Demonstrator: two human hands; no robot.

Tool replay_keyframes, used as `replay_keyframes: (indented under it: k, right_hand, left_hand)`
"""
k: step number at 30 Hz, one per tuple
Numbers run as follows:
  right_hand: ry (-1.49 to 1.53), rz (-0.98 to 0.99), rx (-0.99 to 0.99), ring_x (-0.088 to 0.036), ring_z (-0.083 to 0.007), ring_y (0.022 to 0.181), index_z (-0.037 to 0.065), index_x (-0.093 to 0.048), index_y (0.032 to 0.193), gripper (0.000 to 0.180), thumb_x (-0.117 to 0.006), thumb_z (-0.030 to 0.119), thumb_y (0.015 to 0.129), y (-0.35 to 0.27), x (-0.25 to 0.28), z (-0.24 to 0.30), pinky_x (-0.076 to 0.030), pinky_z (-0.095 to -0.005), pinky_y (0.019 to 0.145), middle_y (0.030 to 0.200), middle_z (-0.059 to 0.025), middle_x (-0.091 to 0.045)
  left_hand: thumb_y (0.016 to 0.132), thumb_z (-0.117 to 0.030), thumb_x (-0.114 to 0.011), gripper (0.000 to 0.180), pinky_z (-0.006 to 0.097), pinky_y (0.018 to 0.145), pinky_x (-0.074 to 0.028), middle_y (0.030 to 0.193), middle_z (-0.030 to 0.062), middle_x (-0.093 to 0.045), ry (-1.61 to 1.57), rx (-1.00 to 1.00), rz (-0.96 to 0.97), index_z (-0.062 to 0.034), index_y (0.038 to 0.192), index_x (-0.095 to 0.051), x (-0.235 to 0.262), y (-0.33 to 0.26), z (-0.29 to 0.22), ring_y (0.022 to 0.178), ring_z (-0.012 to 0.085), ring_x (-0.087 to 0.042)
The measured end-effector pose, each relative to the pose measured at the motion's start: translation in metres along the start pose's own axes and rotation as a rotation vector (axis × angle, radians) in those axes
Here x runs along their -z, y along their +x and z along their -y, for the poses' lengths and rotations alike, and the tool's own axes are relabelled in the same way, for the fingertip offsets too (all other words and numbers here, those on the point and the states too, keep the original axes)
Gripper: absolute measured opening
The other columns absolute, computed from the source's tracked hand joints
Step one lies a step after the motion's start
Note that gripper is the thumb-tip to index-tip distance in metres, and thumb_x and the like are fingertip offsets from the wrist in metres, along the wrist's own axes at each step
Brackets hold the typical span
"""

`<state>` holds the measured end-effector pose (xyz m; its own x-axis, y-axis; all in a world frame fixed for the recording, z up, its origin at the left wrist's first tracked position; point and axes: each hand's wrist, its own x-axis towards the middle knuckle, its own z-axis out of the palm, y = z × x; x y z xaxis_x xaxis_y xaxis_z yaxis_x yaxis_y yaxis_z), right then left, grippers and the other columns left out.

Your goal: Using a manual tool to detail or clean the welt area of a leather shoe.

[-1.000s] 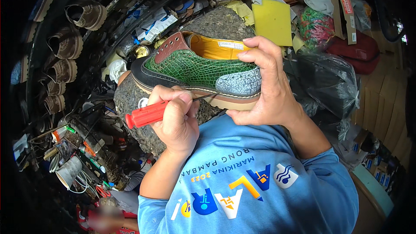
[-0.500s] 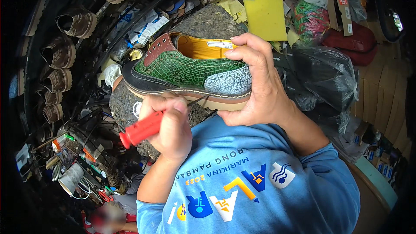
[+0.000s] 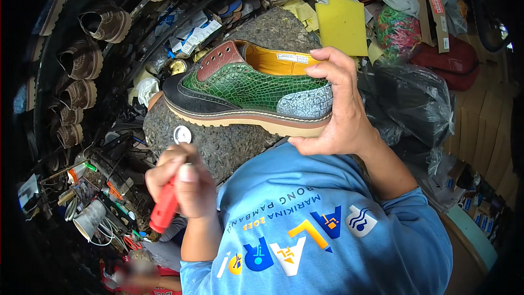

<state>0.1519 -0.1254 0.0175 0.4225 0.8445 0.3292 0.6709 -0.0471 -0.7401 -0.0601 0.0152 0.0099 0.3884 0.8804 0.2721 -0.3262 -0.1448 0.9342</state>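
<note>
Shoe (image 3: 248, 90) sits sideways on the rough stone block (image 3: 218, 142), heel clasped in your right hand (image 3: 338, 112); keep that hold firm. Your left hand (image 3: 183, 183) is clenched around the red-handled tool (image 3: 164, 210), just below the sole, so guide it steadily.

Blue short-sleeved shirt (image 3: 327, 229) with yellow, white and blue printed emblems; bare forearms.
</note>
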Motion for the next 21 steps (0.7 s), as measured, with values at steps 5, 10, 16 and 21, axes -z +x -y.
replay_keyframes:
  k: [5, 10, 16, 21]
  right_hand:
    - [0.016, 0.074, 0.003, -0.040, -0.0376, 0.121, 0.011, -0.041, 0.122, 0.088, -0.083, 0.016, 0.044, 0.001, 0.006, -0.017, -0.038, -0.0443, 0.099, 0.130, -0.0201, -0.036]
    - [0.052, 0.113, -0.001, -0.034, -0.0391, 0.127, 0.015, -0.037, 0.121, 0.091, -0.087, 0.019, 0.044, -0.008, 0.006, -0.043, -0.033, -0.0478, 0.103, 0.133, -0.0244, -0.034]
    - [0.272, 0.092, -0.248, -0.041, -0.0310, 0.121, 0.011, -0.031, 0.127, 0.098, -0.088, 0.021, 0.047, -0.024, 0.000, -0.047, -0.033, -0.0409, 0.103, 0.131, -0.0194, -0.037]
    - [0.034, 0.170, -0.201, -0.045, -0.0246, 0.115, 0.009, -0.027, 0.129, 0.101, -0.088, 0.023, 0.049, -0.014, 0.001, -0.039, -0.036, -0.0366, 0.100, 0.123, -0.0141, -0.042]
  left_hand:
    - [0.084, -0.010, -0.055, 0.007, 0.026, 0.058, -0.041, 0.067, 0.0073, -0.053, -0.079, 0.189, -0.312, -0.0032, 0.083, -0.054, 0.063, -0.002, 0.010, 0.056, 0.0109, -0.046]
    - [0.082, -0.009, -0.059, 0.008, 0.022, 0.053, -0.040, 0.066, 0.0045, -0.055, 0.294, 0.371, -0.439, -0.0037, 0.079, -0.055, 0.100, -0.008, 0.032, 0.054, 0.0102, -0.048]
    - [0.082, -0.005, -0.061, 0.006, 0.023, 0.054, -0.042, 0.071, 0.0069, -0.060, 0.406, 0.357, -0.363, -0.0007, 0.081, -0.057, 0.110, -0.015, 0.053, 0.058, 0.0109, -0.054]
    - [0.084, -0.006, -0.061, 0.009, 0.022, 0.054, -0.041, 0.068, 0.0065, -0.059, 0.476, 0.353, -0.390, 0.0004, 0.081, -0.056, 0.111, -0.014, 0.058, 0.058, 0.0097, -0.053]
